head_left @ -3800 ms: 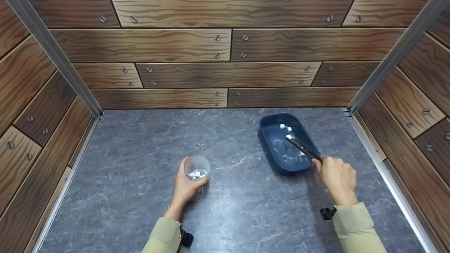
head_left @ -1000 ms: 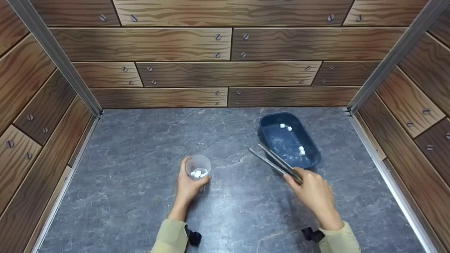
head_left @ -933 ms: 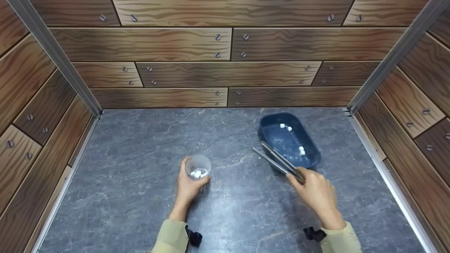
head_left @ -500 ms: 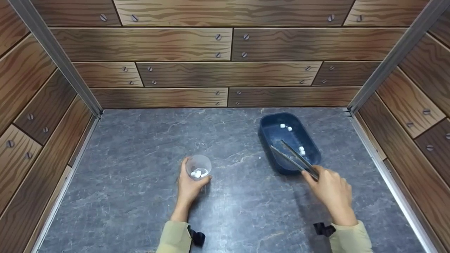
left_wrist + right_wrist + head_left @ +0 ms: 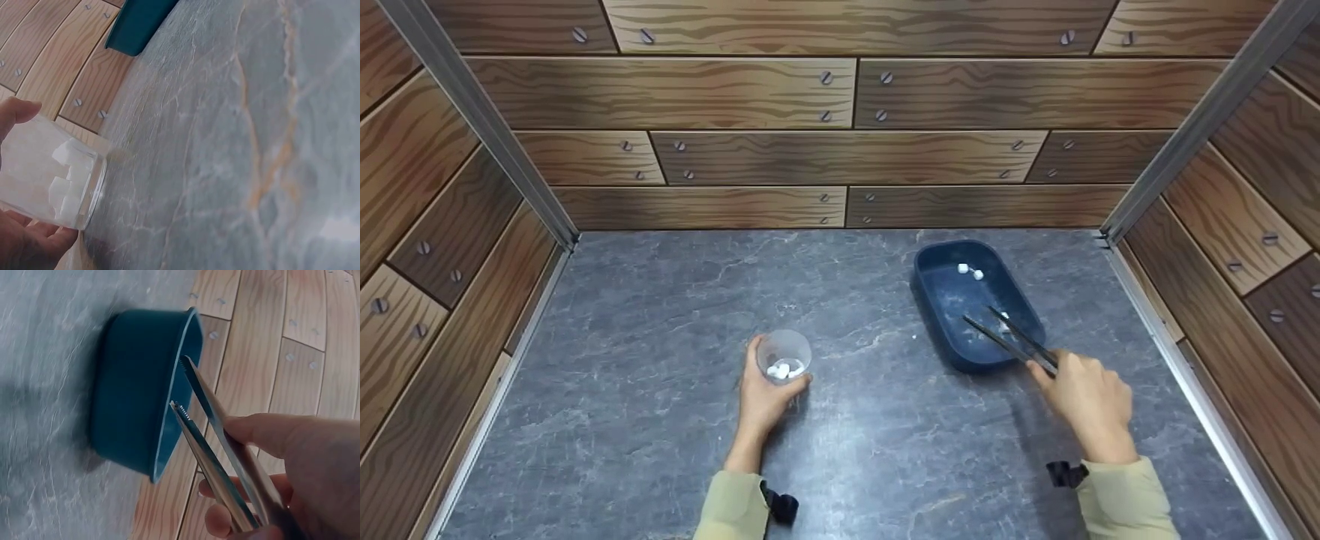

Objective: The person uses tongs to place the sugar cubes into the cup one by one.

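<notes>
My left hand grips a clear plastic cup that stands on the marbled surface. Several small white cubes lie at the bottom of the cup. My right hand holds metal tweezers, their serrated tips apart with nothing between them. Those tips reach over the rim of a dark blue rectangular tub. Inside the tub, two white cubes lie near the far end. More white shows by the right wall, partly hidden behind the tweezers.
Wood-patterned walls enclose the marbled surface at the back and both sides. Metal rails run along the side edges. A tiny white crumb lies left of the tub.
The right hand carried the tweezers with a white cube in the tips, then brought them leftward out of the tub. Now they are back over it, tips empty. The cup has barely moved.
</notes>
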The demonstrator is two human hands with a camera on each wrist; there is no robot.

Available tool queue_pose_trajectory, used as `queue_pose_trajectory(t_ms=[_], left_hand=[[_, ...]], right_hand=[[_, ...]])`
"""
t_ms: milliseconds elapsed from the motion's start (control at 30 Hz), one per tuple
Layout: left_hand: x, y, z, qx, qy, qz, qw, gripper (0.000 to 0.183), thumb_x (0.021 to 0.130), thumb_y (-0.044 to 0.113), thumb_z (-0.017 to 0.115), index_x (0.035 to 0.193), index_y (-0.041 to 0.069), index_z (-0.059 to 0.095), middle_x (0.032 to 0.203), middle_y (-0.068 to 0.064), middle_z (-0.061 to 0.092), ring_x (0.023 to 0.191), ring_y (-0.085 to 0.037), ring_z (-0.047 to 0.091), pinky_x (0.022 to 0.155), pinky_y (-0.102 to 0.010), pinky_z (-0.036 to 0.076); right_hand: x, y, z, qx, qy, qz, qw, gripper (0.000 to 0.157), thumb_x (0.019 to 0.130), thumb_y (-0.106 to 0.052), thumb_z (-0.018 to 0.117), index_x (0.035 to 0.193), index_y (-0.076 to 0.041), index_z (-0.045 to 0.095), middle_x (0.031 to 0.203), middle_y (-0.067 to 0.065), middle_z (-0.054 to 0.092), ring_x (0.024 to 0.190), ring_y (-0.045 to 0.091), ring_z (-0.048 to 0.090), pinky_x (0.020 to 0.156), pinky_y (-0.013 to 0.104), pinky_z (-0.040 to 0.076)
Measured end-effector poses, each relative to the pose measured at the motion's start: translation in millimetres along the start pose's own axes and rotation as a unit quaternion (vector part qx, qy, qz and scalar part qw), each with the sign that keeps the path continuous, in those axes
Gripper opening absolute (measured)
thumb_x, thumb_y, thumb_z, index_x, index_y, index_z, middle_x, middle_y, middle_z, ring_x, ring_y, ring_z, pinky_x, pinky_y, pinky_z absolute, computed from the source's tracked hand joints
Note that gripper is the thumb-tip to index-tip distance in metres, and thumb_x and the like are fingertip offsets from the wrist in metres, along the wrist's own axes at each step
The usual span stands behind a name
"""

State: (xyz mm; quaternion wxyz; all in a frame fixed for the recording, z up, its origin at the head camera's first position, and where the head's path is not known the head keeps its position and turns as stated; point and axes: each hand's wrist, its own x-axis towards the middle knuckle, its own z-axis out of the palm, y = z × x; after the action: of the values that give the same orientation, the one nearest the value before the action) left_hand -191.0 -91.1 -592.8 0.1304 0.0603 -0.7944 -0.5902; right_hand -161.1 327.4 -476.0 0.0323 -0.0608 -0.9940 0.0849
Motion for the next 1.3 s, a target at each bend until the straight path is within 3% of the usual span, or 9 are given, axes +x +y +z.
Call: queue_pose_trajectory(t_ms=[233, 467, 600, 933, 1300], left_hand=[[0.3, 0.6, 0.5, 0.009, 0.006, 0.002, 0.9999, 0.096, 0.055, 0.022, 0.085, 0.136, 0.013, 0.035, 0.127, -0.012, 0.046, 0.111, -0.029, 0.047, 0.089, -0.044, 0.04], [-0.2, 1.4, 0.4, 0.009, 0.002, -0.001, 1.0, 0.097, 0.055, 0.022, 0.085, 0.136, 0.012, 0.035, 0.128, -0.013, 0.046, 0.113, -0.029, 0.046, 0.09, -0.044, 0.04], [-0.6, 1.9, -0.2, 0.008, 0.001, -0.002, 1.0, 0.096, 0.054, 0.022, 0.086, 0.136, 0.014, 0.035, 0.129, -0.013, 0.046, 0.113, -0.029, 0.046, 0.09, -0.044, 0.039], [0.7, 0.1, -0.2, 0.003, -0.005, 0.008, 0.9999, 0.096, 0.055, 0.022, 0.085, 0.136, 0.011, 0.035, 0.128, -0.013, 0.046, 0.112, -0.03, 0.047, 0.089, -0.044, 0.04], [0.5, 0.5, -1.6, 0.017, -0.002, 0.003, 0.9998, 0.097, 0.055, 0.024, 0.085, 0.136, 0.013, 0.034, 0.129, -0.013, 0.046, 0.113, -0.029, 0.047, 0.09, -0.043, 0.04]], right_hand=[[7.6, 8.1, -1.5, -0.01, -0.029, 0.024, 0.999, 0.058, 0.084, -0.057, 0.05, 0.093, 0.0, 0.061, 0.062, 0.017, 0.055, 0.043, 0.03, 0.047, 0.033, 0.039, 0.031], [13.5, 9.6, -4.9, -0.011, -0.066, 0.043, 0.997, 0.062, 0.083, -0.064, 0.044, 0.074, -0.004, 0.055, 0.056, 0.01, 0.051, 0.043, 0.028, 0.048, 0.034, 0.038, 0.033], [18.3, 9.7, -2.7, -0.017, -0.072, 0.046, 0.996, 0.062, 0.083, -0.063, 0.045, 0.073, -0.003, 0.055, 0.056, 0.01, 0.051, 0.044, 0.028, 0.048, 0.035, 0.038, 0.033], [27.2, 7.7, 3.4, -0.042, -0.043, 0.036, 0.998, 0.056, 0.084, -0.053, 0.053, 0.077, 0.002, 0.057, 0.058, 0.017, 0.052, 0.045, 0.034, 0.048, 0.035, 0.043, 0.033], [33.5, 0.8, -0.3, -0.052, -0.055, 0.039, 0.996, 0.054, 0.084, -0.047, 0.057, 0.084, 0.007, 0.06, 0.062, 0.022, 0.054, 0.049, 0.039, 0.051, 0.036, 0.044, 0.034]])
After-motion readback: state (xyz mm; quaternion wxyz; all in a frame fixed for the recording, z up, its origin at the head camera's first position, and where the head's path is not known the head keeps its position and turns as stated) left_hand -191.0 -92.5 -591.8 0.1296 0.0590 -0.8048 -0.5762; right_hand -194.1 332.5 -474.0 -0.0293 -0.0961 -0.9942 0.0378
